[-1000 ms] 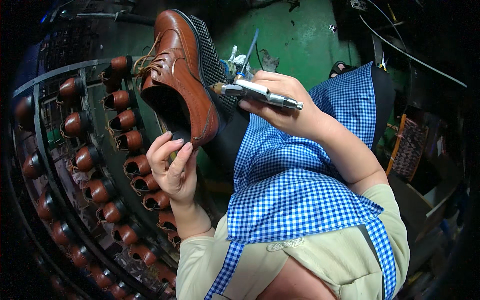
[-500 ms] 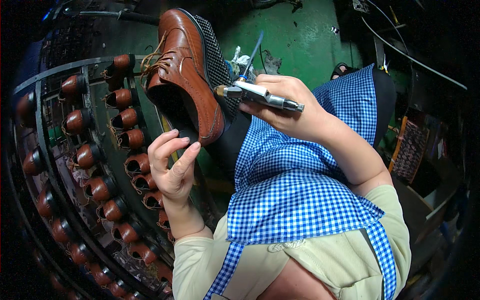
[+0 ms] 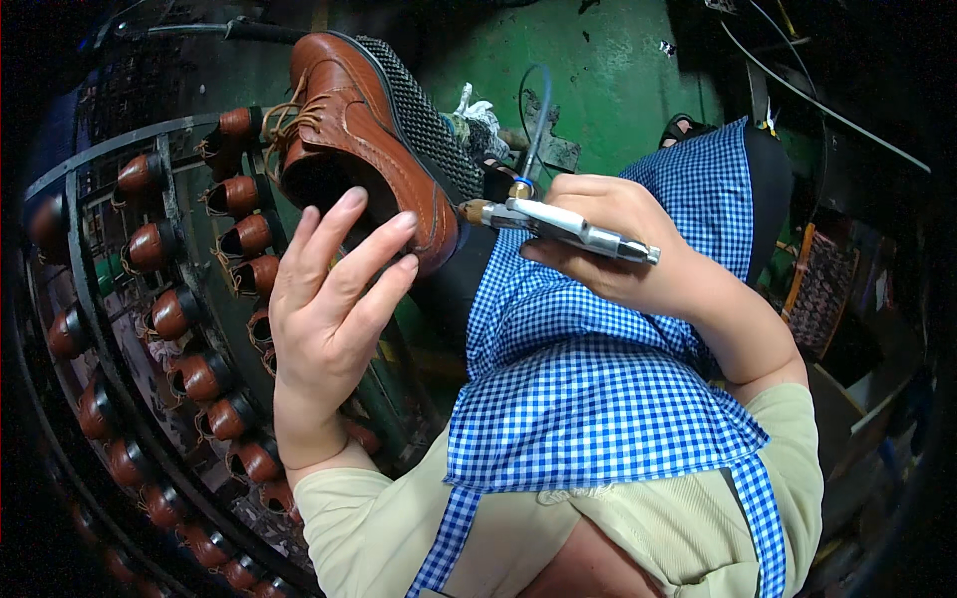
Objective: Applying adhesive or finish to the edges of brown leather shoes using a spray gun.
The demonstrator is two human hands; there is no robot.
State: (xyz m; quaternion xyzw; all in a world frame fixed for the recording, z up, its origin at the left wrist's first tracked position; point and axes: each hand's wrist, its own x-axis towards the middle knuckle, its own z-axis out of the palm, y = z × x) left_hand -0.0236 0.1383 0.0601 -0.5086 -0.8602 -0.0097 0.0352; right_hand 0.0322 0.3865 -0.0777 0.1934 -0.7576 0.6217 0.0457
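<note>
A brown leather lace-up shoe (image 3: 404, 164) lies tilted in front of me, toe pointing away, with its dark textured sole turned to the right. My left hand (image 3: 334, 319) is beside the shoe's opening, fingers spread and holding nothing; whether the fingertips touch the leather I cannot tell. My right hand (image 3: 613, 224) grips a small metal spray gun (image 3: 563, 227), its brass-coloured nozzle close to the heel. From a fitting on the gun a bluish air hose (image 3: 543, 105) curves up and away. What holds the shoe up is hidden.
At left stands a metal rack (image 3: 110, 145) with rows of similar brown shoes (image 3: 150, 246). White cloth (image 3: 478, 112) lies beyond the sole, on the green floor (image 3: 613, 70). A pale cable (image 3: 842, 110) crosses the far right. My checked apron (image 3: 598, 399) covers my lap.
My left hand has moved forward over the shoe's opening, its fingers spreading wider. The spray gun has shifted right and slightly nearer to me. The shoe appears a little farther left and lower.
</note>
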